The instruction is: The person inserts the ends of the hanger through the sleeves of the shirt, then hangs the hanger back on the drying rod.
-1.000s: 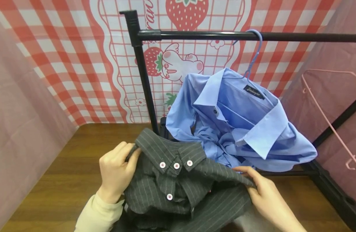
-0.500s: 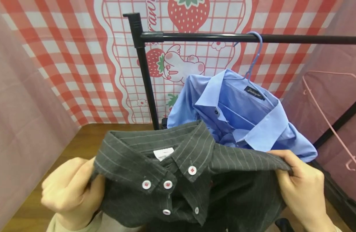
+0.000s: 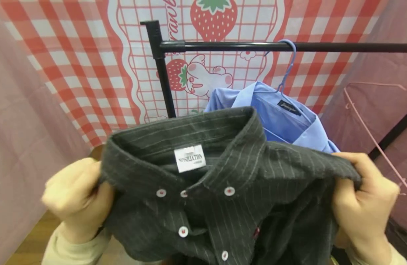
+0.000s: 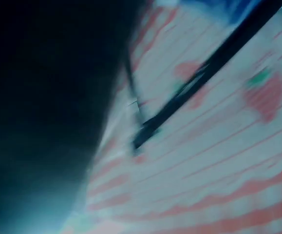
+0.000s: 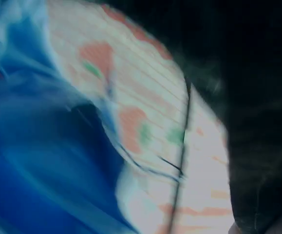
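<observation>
A dark grey pinstriped button-up shirt (image 3: 289,165) is stretched between both hands in the head view. My left hand (image 3: 77,197) grips it by the collar side and shoulder, fingers curled round the cloth. Out along the opposite shoulder, my right hand (image 3: 365,200) pinches the fabric between thumb and fingers. The collar stands spread, showing a white label (image 3: 190,158) inside and several white buttons down the front. Dark cloth fills much of both wrist views, which are blurred. Behind it, a light blue shirt (image 3: 279,114) hangs on a blue hanger (image 3: 287,70), its lower part hidden.
A black rail (image 3: 223,46) crosses the back, joined to an upright post (image 3: 165,84) at the left. At the right hangs a pink hanger (image 3: 372,136). Behind is a red-and-white checked cloth (image 3: 84,55) with strawberries; pink curtains (image 3: 21,147) flank both sides.
Both hands have lifted the grey shirt and moved apart, pulling it wide. Its collar has opened, bringing the label into sight, and it now covers more of the blue shirt.
</observation>
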{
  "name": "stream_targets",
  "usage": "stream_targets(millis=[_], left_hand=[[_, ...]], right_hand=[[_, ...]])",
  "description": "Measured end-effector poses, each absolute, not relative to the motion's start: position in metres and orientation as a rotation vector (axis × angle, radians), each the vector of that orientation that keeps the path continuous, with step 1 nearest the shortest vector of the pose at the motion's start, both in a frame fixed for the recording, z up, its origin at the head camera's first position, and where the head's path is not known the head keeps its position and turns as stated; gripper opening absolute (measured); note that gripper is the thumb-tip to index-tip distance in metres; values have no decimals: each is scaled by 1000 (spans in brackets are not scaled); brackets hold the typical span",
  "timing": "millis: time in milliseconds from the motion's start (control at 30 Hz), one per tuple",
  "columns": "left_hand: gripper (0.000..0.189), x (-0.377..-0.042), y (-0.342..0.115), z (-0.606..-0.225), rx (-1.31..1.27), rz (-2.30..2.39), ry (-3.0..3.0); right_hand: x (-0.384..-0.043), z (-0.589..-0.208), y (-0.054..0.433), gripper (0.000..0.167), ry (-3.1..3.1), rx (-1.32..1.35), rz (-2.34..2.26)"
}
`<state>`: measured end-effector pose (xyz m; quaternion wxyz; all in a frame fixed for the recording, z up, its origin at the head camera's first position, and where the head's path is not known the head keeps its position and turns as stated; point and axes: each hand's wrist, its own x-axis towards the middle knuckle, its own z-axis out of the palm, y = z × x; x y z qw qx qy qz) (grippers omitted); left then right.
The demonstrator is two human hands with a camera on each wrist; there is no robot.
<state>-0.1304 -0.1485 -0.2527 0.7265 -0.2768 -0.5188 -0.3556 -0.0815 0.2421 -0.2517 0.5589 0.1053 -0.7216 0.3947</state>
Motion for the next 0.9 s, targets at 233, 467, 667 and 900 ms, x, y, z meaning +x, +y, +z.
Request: stream_targets(millis=[233, 467, 667, 900], left_hand=[[29, -142, -124, -292, -654, -657, -1814], [18, -155, -110, -332, -677, -782, -2171], [39, -162, -102, -347, -619, -701, -2496], [24, -162, -100, -353, -524, -654, -2751]], right_hand=[[-78, -297, 212, 25, -1935, 195, 944], [-76, -347, 208, 28, -2199, 198, 787], [-76, -373, 208, 31, -2468, 198, 664], [-84, -387, 210, 40, -2669, 358, 322]])
